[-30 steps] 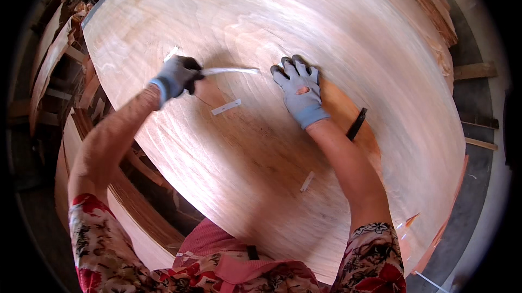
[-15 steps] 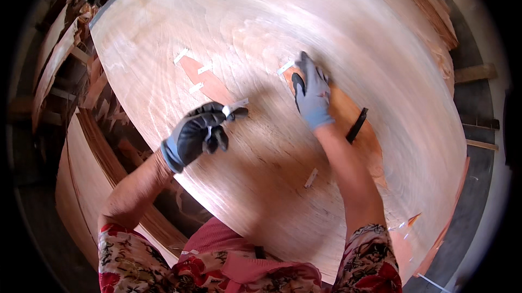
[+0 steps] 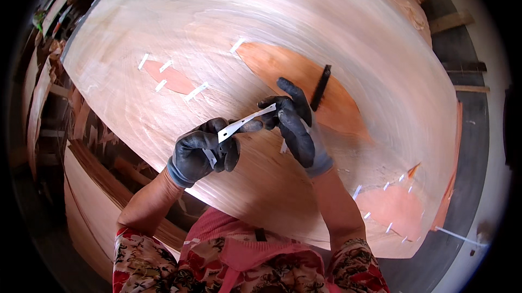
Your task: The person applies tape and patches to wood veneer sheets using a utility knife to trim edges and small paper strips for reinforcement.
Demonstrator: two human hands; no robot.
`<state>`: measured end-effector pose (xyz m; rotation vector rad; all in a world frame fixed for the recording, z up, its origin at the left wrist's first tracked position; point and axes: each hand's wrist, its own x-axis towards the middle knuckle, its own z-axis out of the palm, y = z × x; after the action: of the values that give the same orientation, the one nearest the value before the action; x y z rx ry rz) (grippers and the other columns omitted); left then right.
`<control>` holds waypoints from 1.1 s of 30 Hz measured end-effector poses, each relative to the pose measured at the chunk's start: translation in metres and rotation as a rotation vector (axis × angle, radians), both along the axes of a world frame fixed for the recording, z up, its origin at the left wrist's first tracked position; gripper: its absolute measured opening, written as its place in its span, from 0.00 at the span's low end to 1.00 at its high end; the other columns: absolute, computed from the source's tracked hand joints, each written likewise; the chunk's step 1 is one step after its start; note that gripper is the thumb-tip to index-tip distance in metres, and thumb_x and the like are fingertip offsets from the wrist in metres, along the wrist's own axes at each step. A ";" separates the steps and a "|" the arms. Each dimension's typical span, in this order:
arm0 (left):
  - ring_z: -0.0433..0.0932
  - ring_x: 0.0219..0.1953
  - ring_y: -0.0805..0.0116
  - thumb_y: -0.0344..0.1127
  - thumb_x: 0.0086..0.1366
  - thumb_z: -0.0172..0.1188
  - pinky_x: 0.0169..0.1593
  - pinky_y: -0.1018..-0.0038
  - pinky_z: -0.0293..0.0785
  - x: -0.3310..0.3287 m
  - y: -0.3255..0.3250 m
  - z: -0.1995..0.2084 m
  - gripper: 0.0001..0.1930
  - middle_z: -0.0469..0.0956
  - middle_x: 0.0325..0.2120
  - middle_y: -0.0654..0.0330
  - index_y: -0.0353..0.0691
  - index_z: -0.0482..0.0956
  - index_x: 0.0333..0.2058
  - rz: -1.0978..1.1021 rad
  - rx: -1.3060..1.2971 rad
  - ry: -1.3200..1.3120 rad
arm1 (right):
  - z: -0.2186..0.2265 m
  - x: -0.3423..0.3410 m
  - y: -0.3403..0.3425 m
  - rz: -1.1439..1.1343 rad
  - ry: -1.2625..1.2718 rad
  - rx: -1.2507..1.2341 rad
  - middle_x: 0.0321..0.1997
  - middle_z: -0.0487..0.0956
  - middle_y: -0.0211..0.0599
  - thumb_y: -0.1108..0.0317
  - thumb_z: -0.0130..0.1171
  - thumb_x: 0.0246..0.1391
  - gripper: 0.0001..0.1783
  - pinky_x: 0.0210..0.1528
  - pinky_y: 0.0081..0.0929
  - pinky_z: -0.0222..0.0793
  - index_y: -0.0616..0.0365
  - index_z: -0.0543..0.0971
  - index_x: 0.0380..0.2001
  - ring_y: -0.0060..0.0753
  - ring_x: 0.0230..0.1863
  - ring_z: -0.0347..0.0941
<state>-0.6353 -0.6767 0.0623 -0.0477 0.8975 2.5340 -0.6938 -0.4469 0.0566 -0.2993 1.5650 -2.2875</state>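
Both my hands wear grey gloves with black palms and meet above a large pale wood veneer sheet (image 3: 261, 184). Between them stretches a white tape strip (image 3: 247, 122) with small holes. My left hand (image 3: 204, 149) pinches its near end, and another white piece pokes out among those fingers. The fingertips of my right hand (image 3: 296, 124) close on the far end. Beyond them lies a long orange-brown leaf-shaped patch (image 3: 288, 67) with white tape (image 3: 237, 45) at its far tip. A black strip-shaped object (image 3: 321, 87) rests across this patch.
Left on the sheet, a small pinkish patch (image 3: 171, 78) has several tape pieces along it. Another taped, rounded pink patch (image 3: 391, 209) sits near the right corner. Stacked veneer (image 3: 92, 206) and torn scraps lie on the left. Wooden bars (image 3: 452, 21) stick out at right.
My right hand has come back from the orange-brown patch's far tip to my left hand and now grips the tape strip's other end. The view has shifted, showing the taped patch at lower right.
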 end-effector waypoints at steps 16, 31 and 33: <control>0.75 0.17 0.67 0.45 0.73 0.43 0.22 0.79 0.71 0.005 0.048 -0.035 0.22 0.75 0.51 0.33 0.33 0.73 0.53 -0.225 0.036 -0.201 | 0.060 0.031 0.084 -0.384 0.440 0.827 0.32 0.80 0.33 0.85 0.60 0.53 0.33 0.37 0.18 0.71 0.61 0.68 0.63 0.18 0.32 0.74; 0.81 0.21 0.64 0.34 0.63 0.65 0.26 0.73 0.77 0.011 0.124 -0.031 0.10 0.82 0.24 0.54 0.40 0.79 0.42 0.030 -1.343 0.906 | 0.102 0.027 0.176 -0.491 0.255 1.029 0.25 0.75 0.31 0.83 0.63 0.47 0.39 0.34 0.18 0.69 0.59 0.66 0.65 0.19 0.27 0.70; 0.79 0.18 0.66 0.38 0.67 0.61 0.23 0.75 0.74 0.007 0.129 -0.030 0.09 0.81 0.23 0.54 0.39 0.80 0.41 -0.102 -1.095 0.573 | 0.102 0.026 0.189 -0.493 0.208 1.033 0.25 0.75 0.31 0.83 0.64 0.47 0.39 0.34 0.17 0.68 0.59 0.67 0.65 0.18 0.27 0.70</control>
<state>-0.6279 -0.5476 0.0327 0.3859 2.3157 1.6683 -0.6682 -0.2576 0.1587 0.1519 2.9018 -1.4084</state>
